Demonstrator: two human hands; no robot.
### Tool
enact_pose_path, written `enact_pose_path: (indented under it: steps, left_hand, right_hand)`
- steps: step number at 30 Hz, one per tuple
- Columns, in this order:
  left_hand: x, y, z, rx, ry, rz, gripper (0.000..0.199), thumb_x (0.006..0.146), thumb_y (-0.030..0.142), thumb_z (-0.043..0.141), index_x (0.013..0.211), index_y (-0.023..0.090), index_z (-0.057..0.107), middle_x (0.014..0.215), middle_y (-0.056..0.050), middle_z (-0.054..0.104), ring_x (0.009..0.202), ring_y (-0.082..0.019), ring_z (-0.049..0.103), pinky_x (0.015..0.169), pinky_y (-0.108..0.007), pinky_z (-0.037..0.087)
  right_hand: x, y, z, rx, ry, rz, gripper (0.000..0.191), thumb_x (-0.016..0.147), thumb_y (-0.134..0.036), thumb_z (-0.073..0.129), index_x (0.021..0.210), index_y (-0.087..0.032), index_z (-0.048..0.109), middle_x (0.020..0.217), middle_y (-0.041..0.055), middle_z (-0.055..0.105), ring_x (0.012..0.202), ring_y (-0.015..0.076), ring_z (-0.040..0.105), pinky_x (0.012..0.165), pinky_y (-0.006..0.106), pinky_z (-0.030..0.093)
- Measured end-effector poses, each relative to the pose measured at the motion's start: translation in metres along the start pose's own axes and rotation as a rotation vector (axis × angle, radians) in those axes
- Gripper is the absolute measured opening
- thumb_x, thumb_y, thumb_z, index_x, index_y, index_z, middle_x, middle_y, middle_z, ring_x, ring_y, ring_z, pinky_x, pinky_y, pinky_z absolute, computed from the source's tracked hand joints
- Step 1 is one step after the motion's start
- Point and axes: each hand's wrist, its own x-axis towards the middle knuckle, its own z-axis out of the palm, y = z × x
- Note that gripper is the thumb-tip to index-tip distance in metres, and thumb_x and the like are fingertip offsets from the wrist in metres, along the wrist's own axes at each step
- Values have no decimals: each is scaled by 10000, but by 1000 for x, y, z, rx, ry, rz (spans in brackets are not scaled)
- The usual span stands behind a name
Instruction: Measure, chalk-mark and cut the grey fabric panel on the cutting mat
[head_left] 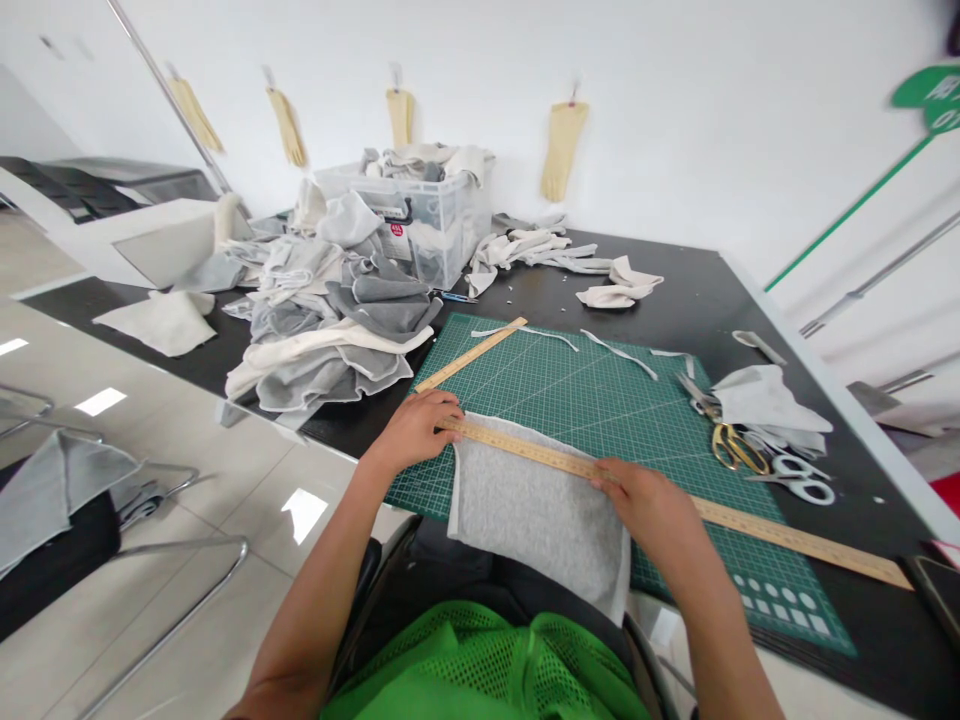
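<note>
A long wooden ruler (795,540) lies across the upper part of a grey cloth (536,510) and runs on to the right over the green cutting mat (600,395). My left hand (427,425) pinches the ruler's left end at the cloth's upper left corner. Further right, my right hand (637,492) has its fingers closed on the ruler near the cloth's upper right corner. The cloth's lower part hangs over the table's front edge towards my lap. A shorter wooden ruler (472,355) rests on the mat beyond my left hand.
Gold-handled scissors (731,445) and white-handled scissors (802,480) lie at the right beside cloth scraps (772,400). At the left is a big cloth pile (330,300), with a full plastic bin (431,230) behind it. Thin strips (619,355) cross the mat's far side.
</note>
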Motion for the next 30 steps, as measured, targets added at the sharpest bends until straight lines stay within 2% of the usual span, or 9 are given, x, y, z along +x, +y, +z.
enact_pose_path:
  steps: [9,13,16,18,20,23,25,30]
  left_hand:
    - [-2,4,2,25,48,-8,216,838,257,702,1053,258,726,1233,-23,682,1156,-253,632,1045,-433,485]
    - [0,11,0,19,79,31,321,855,271,696,1175,253,693,1310,-52,635,1253,-268,578,1115,-449,443]
    - [4,32,2,20,152,46,456,879,284,679,1328,246,608,1368,-78,585,1313,-277,520,1151,-476,402]
    - [7,52,9,22,142,99,400,917,311,651,1310,246,616,1350,-82,592,1318,-277,505,1127,-476,412]
    - [8,73,18,16,70,209,315,965,377,606,1245,239,651,1316,-78,614,1309,-267,507,1101,-457,424]
    - [6,98,31,7,-44,350,317,984,474,574,1158,232,685,1294,-72,627,1319,-258,498,1125,-437,400]
    - [5,108,36,7,-79,350,343,969,499,593,1158,226,684,1304,-69,623,1298,-262,508,1117,-432,405]
    - [1,121,39,51,-91,220,214,993,374,567,1067,217,691,1200,-60,653,1201,-256,538,1047,-432,438]
  right_hand:
    - [7,6,9,76,-34,47,284,981,-378,512,1160,-289,713,1073,48,793,986,264,731,775,313,475]
    - [6,4,7,79,-45,91,285,971,-394,520,1153,-286,711,1042,50,795,959,274,730,731,318,454]
    - [6,2,4,80,-47,114,289,966,-408,522,1148,-293,714,1007,55,795,919,265,731,703,312,440]
    - [6,1,2,75,-54,119,292,963,-414,523,1153,-300,713,978,57,794,898,263,729,683,308,430]
    - [6,1,1,70,-60,121,292,961,-422,525,1154,-307,711,962,57,791,891,266,726,664,304,416]
    - [6,1,1,61,-58,131,286,954,-432,536,1147,-313,710,942,57,785,878,266,720,644,298,397]
    - [6,0,0,56,-59,140,289,950,-437,540,1148,-314,709,922,59,779,864,263,716,637,294,390]
    - [5,0,-3,88,-72,116,301,951,-430,536,1174,-307,697,897,51,769,837,245,708,638,283,386]
